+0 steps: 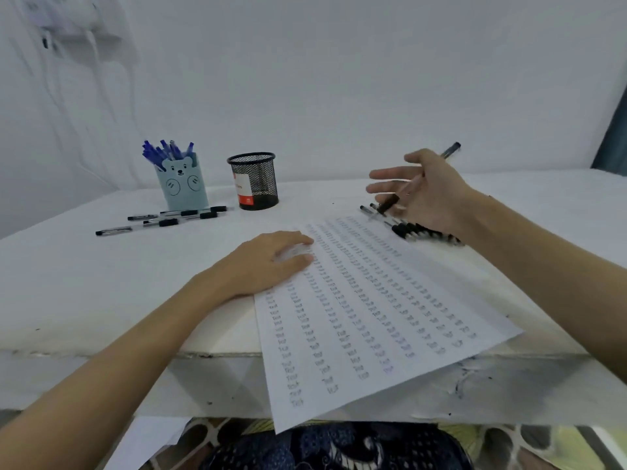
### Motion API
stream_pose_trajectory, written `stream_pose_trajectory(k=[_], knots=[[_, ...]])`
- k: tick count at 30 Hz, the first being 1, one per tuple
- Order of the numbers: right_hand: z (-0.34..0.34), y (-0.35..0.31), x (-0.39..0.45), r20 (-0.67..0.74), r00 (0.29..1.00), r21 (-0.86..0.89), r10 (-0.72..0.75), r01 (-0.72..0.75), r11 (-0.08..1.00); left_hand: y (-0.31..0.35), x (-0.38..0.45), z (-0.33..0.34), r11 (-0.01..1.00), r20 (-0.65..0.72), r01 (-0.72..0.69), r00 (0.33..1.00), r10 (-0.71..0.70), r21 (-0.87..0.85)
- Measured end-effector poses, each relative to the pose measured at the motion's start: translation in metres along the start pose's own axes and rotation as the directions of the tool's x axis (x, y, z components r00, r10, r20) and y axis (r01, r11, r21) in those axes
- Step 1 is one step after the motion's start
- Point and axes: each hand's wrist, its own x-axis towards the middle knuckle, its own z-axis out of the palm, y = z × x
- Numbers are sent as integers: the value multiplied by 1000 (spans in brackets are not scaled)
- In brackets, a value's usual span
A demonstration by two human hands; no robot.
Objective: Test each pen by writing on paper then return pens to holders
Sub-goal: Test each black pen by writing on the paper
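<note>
Right hand (427, 191) raised above the paper's far right corner, grip loose: black pen (419, 179) across the palm, fingers spread, not yet a writing hold. Should settle it into a tripod pinch before lowering the tip. Left hand (271, 262) lay flat on the paper (373, 317). Mesh holder (254, 181) stood beyond the paper.

On the tabletop (84, 283), the paper (373, 317) lies at the front edge; two holders stand behind-left, the bear holder (183, 188) left of the mesh holder (254, 181), loose pens (163, 220) before them
</note>
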Motion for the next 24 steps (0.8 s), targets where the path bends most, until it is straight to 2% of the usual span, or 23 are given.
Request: stream_pose_trajectory(k=[3, 5, 7, 10, 13, 16, 20, 24], knots=[[-5, 2, 2, 26, 998, -126, 65, -61, 990, -13, -8, -10, 996, 27, 50, 998, -52, 77], [0, 7, 2, 49, 996, -304, 68, -50, 951, -23, -14, -19, 985, 33, 101, 994, -107, 137], [11, 15, 1, 56, 998, -433, 16, 10, 901, -31, -20, -29, 969, 29, 153, 986, -162, 193], [27, 25, 9, -26, 994, -419, -102, 82, 904, -35, -25, -36, 959, 1, 200, 979, -205, 200], [41, 31, 13, 65, 994, -455, -93, 112, 884, -25, -23, -34, 981, -14, 168, 986, -167, 97], [53, 39, 14, 127, 987, -563, -101, 155, 812, -7, -11, -24, 995, 31, 89, 995, -90, 46], [58, 53, 22, 133, 970, -595, -201, 241, 767, 8, 8, -8, 999, 80, 2, 997, -6, 47], [54, 64, 30, 54, 938, -690, -343, 283, 666, -1, 18, 8, 996, 44, -64, 997, 61, 66]])
